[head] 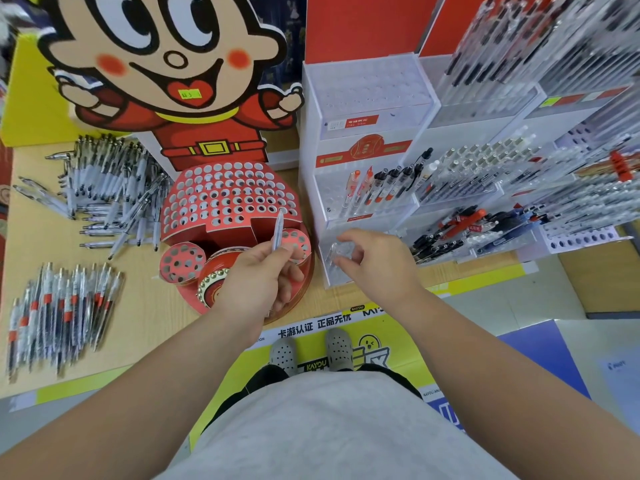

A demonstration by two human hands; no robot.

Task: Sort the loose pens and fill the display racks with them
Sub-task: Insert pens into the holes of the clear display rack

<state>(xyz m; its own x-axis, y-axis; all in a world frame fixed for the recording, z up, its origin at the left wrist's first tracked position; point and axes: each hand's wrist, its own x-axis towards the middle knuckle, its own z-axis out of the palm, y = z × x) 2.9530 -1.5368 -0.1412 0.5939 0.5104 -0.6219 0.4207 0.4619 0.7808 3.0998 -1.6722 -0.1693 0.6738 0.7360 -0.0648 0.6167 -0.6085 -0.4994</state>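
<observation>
My left hand [263, 271] pinches a clear pen [278, 230] that points up toward the red cardboard rack [225, 199], whose many round holes stand empty. To the right, my right hand [374, 261] hovers with fingers curled and apart, holding nothing, in front of the lowest tier of the white acrylic rack [363, 98]. That rack holds a few red and black pens [381, 185] on its middle tier. Loose clear pens [110, 188] lie heaped at the left, and a row of red-banded pens [62, 313] lies nearer me.
A big cartoon-figure cutout [166, 64] rises behind the red rack. Full pen racks [519, 174] crowd the right side. The wooden table's front edge [104, 372] runs along a yellow strip. My feet in grey shoes [311, 351] stand below.
</observation>
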